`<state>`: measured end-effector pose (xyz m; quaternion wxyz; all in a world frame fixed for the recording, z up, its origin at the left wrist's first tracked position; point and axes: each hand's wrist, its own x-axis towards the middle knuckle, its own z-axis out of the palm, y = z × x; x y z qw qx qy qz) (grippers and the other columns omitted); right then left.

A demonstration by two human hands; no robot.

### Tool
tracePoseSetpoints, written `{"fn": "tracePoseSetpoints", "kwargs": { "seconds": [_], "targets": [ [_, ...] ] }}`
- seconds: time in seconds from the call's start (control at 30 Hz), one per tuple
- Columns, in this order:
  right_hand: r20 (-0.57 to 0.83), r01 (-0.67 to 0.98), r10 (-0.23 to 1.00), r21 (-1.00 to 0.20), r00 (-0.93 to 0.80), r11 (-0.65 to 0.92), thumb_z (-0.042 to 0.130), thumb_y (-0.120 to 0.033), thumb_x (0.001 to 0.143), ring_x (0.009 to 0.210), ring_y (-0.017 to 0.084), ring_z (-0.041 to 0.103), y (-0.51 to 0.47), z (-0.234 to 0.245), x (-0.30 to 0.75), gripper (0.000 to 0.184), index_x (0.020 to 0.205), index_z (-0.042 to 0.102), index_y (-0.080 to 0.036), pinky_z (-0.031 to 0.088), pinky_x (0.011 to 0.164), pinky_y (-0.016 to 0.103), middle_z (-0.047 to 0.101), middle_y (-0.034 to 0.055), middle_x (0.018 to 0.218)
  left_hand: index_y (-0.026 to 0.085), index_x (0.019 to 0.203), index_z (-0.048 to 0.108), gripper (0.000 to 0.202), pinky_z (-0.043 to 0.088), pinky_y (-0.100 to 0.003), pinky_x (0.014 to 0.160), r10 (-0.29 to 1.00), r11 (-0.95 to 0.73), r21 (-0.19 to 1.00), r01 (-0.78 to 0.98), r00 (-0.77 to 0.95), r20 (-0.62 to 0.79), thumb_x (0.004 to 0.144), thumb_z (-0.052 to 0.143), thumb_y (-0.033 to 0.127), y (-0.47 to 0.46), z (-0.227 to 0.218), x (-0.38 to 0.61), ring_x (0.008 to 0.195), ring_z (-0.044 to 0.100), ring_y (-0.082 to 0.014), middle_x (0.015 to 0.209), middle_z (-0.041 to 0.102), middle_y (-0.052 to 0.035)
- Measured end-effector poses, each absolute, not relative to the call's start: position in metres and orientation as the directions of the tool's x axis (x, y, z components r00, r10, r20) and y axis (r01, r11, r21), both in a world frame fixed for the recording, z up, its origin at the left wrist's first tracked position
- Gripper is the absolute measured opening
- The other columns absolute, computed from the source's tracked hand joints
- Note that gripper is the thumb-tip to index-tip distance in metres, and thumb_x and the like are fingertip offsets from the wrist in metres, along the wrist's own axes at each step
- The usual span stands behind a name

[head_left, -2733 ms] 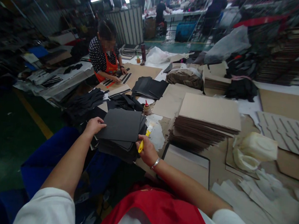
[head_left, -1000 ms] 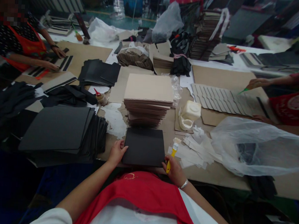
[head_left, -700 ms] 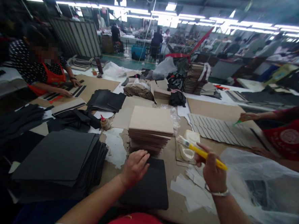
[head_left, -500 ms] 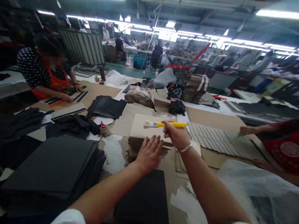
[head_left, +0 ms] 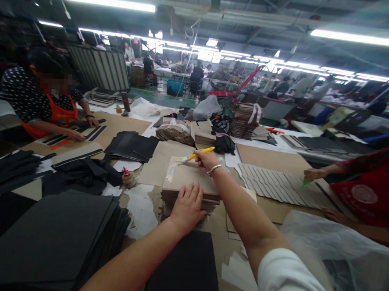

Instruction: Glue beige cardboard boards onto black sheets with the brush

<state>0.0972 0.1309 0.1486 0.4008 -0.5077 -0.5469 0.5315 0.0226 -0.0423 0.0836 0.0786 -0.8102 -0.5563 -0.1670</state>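
My right hand (head_left: 206, 159) is closed around the yellow handle of a paintbrush (head_left: 191, 156). Its pale bristles meet the far part of the top sheet on a stack of tan cardboard (head_left: 192, 175). A whitish wet smear (head_left: 171, 172) runs down that sheet's left side. At the near edge of the stack, my left hand (head_left: 188, 206) lies flat with fingers stretched out, holding nothing. Below it lies a black panel (head_left: 185, 268). Left of the stack stands a small bottle with a red tip (head_left: 128, 178).
A tall pile of black sheets (head_left: 53, 238) fills the near left. One co-worker in an orange apron (head_left: 60, 111) handles strips; another in a red apron (head_left: 369, 191) works over slatted board (head_left: 271, 181). Clear plastic (head_left: 333, 246) lies at right, a wrapped bundle (head_left: 175, 133) behind the stack.
The brush has come down onto the top sheet and moved left, leaving a whitish smear there. My left hand stays on the stack's near edge. The whole view has shifted slightly.
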Motion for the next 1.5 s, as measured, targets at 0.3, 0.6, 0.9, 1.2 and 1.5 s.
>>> {"fn": "tracePoseSetpoints", "kwargs": {
  "seconds": [0.3,0.6,0.9,1.2,1.5],
  "targets": [
    [-0.044,0.201,0.983,-0.976,0.179,-0.08,0.057,-0.026,0.074,0.029,0.003,0.038,0.118,0.152,0.203,0.014,0.067,0.052,-0.015,0.033,0.032,0.016,0.05,-0.0063,0.041,0.019,0.11,0.056,0.036,0.039,-0.045,0.088,0.866,-0.401,0.084,0.912,0.348,0.359,0.08,0.057,0.037,-0.032,0.106,0.023,0.109,0.049,-0.0293,0.125,0.053,-0.014],
    [0.109,0.339,0.986,-0.939,0.124,0.061,0.056,-0.037,0.071,0.029,0.006,0.041,0.024,0.149,0.224,0.021,0.066,0.056,-0.016,0.031,0.03,0.016,0.05,-0.0049,0.041,0.016,0.095,0.059,0.027,0.045,-0.037,0.076,0.878,-0.446,0.03,0.895,0.43,0.208,0.075,0.065,0.033,-0.001,0.133,0.023,0.096,0.052,-0.0263,0.098,0.06,-0.0103],
    [0.368,0.388,0.928,-0.849,-0.05,0.357,0.059,-0.043,0.073,0.043,0.006,0.048,0.035,0.186,0.202,0.031,0.085,0.064,-0.015,0.039,0.041,0.016,0.056,-0.0032,0.054,0.014,0.087,0.063,0.017,0.046,-0.034,0.078,0.862,-0.456,0.008,0.89,0.44,0.251,0.078,0.061,0.028,-0.008,0.128,0.026,0.091,0.055,-0.0237,0.091,0.06,-0.0098],
    [0.378,0.123,0.926,-0.92,0.02,0.373,0.051,-0.053,0.079,0.038,0.005,0.043,-0.004,0.182,0.166,0.038,0.087,0.06,-0.017,0.033,0.037,0.016,0.049,-0.0045,0.05,0.014,0.114,0.053,0.032,0.04,-0.036,0.094,0.811,-0.548,0.257,0.796,0.431,0.395,0.089,0.042,0.031,-0.095,0.086,-0.002,0.108,0.051,-0.021,0.116,0.056,-0.0113],
    [-0.133,0.36,0.856,-0.931,-0.5,0.065,0.055,-0.043,0.078,0.054,0.01,0.054,-0.14,0.024,0.138,0.025,0.077,0.062,-0.019,0.042,0.049,0.02,0.061,-0.0003,0.065,0.014,0.12,0.051,0.036,0.043,-0.039,0.09,0.766,-0.593,0.326,0.736,0.64,-0.052,0.086,0.043,0.021,-0.234,-0.059,0.03,0.116,0.049,-0.0264,0.128,0.052,-0.0133]
  ]
}}
